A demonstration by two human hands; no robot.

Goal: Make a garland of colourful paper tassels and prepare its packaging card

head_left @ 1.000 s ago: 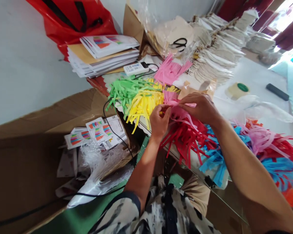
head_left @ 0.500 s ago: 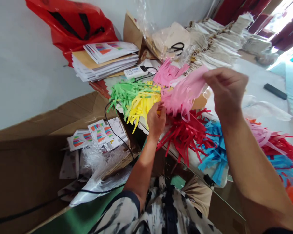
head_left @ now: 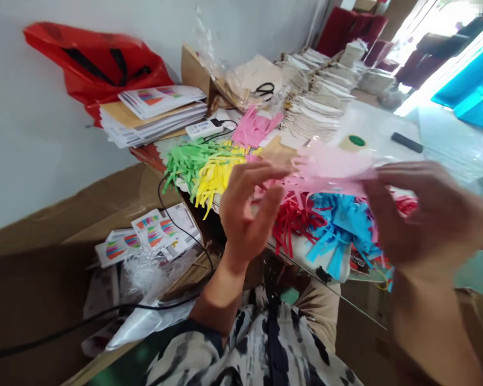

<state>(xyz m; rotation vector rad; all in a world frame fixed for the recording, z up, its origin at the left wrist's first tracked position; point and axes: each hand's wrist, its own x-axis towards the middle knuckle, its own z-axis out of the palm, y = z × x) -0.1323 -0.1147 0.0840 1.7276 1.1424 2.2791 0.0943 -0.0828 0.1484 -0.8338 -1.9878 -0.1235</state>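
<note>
A pale pink tissue-paper tassel (head_left: 330, 169), smeared by motion, stretches sideways between my two hands above the table. My right hand (head_left: 422, 209), also blurred, pinches its uncut end. My left hand (head_left: 245, 214) has its curled fingers and thumb around the loose strips at the other end. Below lie a red tassel (head_left: 295, 222) and a blue tassel (head_left: 342, 225). Beside my left hand are a yellow tassel (head_left: 217, 174) and a green tassel (head_left: 189, 161). Another pink tassel (head_left: 255, 127) rests farther back.
Printed sheets (head_left: 153, 120) are stacked at the back left by a red bag (head_left: 104, 64). Black-handled scissors (head_left: 263, 91) lie near piles of whitish bundles (head_left: 317, 107). A green-centred tape roll (head_left: 356, 140) sits at right. An open carton (head_left: 64, 225) stands left, below the table.
My right hand has lowered and moved right, drawing the pink tassel from hanging to sideways. My left hand has risen toward the camera. The view has shifted, showing the tape roll.
</note>
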